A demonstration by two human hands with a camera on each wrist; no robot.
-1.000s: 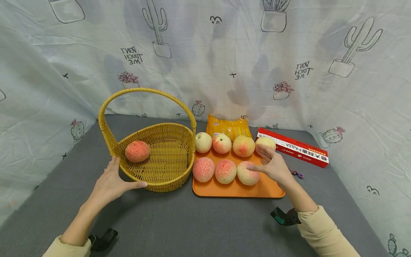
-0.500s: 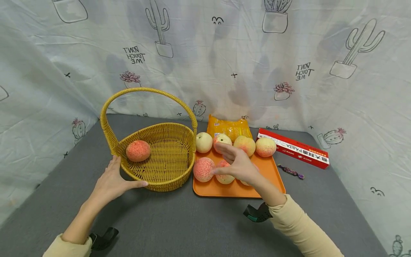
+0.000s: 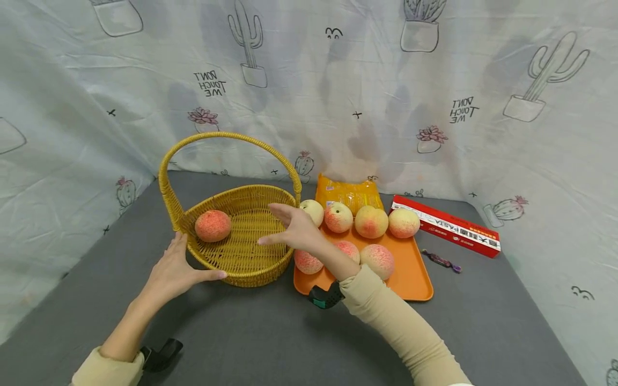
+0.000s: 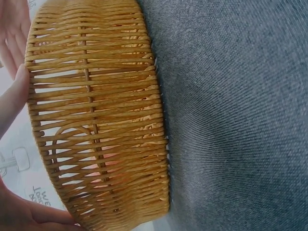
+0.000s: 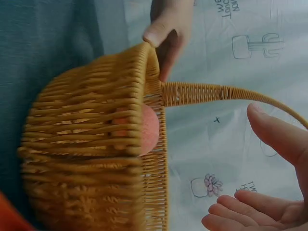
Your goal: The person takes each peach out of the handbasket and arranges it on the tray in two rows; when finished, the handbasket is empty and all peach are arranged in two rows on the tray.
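Observation:
A yellow wicker basket point(image 3: 251, 277) with a tall arched handle stands left of the middle, with one red-speckled peach point(image 3: 213, 225) inside at its left. My left hand point(image 3: 171, 276) rests on the basket, thumb straight at the front rim and fingers stretched along the left side. In the left wrist view, its thumb point(image 4: 18, 96) touches the woven rim. My right hand point(image 3: 296, 230) hangs over the right part of the basket, thumb and fingers spread, holding nothing. The right wrist view shows its fingers point(image 5: 245, 211) apart from the handle.
An orange tray point(image 3: 410, 287) right of the basket carries several peaches point(image 3: 372, 222) in two rows, partly hidden by the right forearm. Behind it lies an orange packet point(image 3: 350, 194). A red pasta box point(image 3: 449, 226) and a purple wrapped candy point(image 3: 441, 261) lie farther right.
My right hand has swept left from above the tray's right side to over the basket, empty throughout. The left hand keeps its place on the basket rim.

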